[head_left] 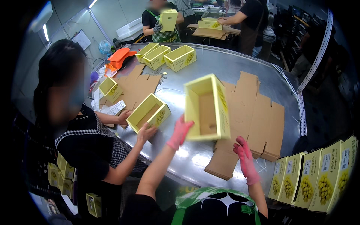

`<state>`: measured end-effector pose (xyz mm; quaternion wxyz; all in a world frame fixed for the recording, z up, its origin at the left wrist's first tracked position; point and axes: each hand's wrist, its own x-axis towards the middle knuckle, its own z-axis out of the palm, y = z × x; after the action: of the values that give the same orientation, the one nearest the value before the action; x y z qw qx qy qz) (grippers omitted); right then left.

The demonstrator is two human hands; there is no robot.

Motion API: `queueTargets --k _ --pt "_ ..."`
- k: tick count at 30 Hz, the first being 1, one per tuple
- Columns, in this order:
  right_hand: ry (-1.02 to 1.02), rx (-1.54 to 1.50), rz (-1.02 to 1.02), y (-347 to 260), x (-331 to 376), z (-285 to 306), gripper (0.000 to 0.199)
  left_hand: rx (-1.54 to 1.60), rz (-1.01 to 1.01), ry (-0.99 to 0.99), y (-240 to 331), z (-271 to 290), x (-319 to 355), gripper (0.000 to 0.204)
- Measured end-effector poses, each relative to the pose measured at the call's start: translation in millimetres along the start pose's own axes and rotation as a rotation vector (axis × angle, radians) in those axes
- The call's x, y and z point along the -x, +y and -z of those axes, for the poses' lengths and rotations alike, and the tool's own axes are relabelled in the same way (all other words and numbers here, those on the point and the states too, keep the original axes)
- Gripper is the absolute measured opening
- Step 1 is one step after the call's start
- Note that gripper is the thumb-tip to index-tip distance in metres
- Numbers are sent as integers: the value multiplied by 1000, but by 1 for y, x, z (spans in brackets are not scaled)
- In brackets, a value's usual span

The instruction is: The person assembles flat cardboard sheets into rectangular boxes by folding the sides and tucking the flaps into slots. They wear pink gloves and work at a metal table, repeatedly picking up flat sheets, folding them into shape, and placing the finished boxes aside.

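1. At the centre of the frame, the left hand [180,132], in a pink glove, is clamped on the lower left edge of a yellow box [207,110]; some of its fingers are hard to make out there.
2. Right of centre, low down, the right hand [247,161], gloved alike, holds nothing; its fingers are loosely extended, near a pile of flat cardboard [243,120].
3. At the lower right, a row of printed boxes [308,182] is cut short by the dark rim of the lens. The far right background is too dark to read.
4. The held box is tilted over the table with its open top facing the camera, so its brown bottom shows.
5. Left of centre, a co-worker [88,146] grips another open box [149,113] in both hands, its brown bottom also visible.
6. At the upper middle, three open boxes [180,58] stand on the table; their bottoms are hidden. A smaller box [111,89] sits at the left.
7. Across the middle, the metal table [217,67] shines under the lights. Beyond its far edge, at the top, another person [161,24] holds a yellow carton [168,20].
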<state>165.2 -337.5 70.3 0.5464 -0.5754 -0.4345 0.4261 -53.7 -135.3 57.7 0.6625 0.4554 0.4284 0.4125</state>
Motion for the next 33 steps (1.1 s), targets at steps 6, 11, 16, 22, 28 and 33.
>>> queueTargets --k 6,11,16,22,28,33 --pt "-15 -29 -208 38 19 1 47 -135 -107 454 4 61 -163 27" --pt "85 27 -290 34 26 12 51 -150 82 644 -16 128 -268 21" --pt "199 54 -393 42 35 32 51 193 264 486 -17 87 -305 27" --pt "269 124 -401 76 36 37 51 389 31 492 -34 95 -374 51" --pt "675 666 -229 80 -2 72 49 -233 -356 424 -43 -32 -276 77" --pt "926 965 -292 84 -48 161 59 -1488 -256 235 -37 -35 -160 79"
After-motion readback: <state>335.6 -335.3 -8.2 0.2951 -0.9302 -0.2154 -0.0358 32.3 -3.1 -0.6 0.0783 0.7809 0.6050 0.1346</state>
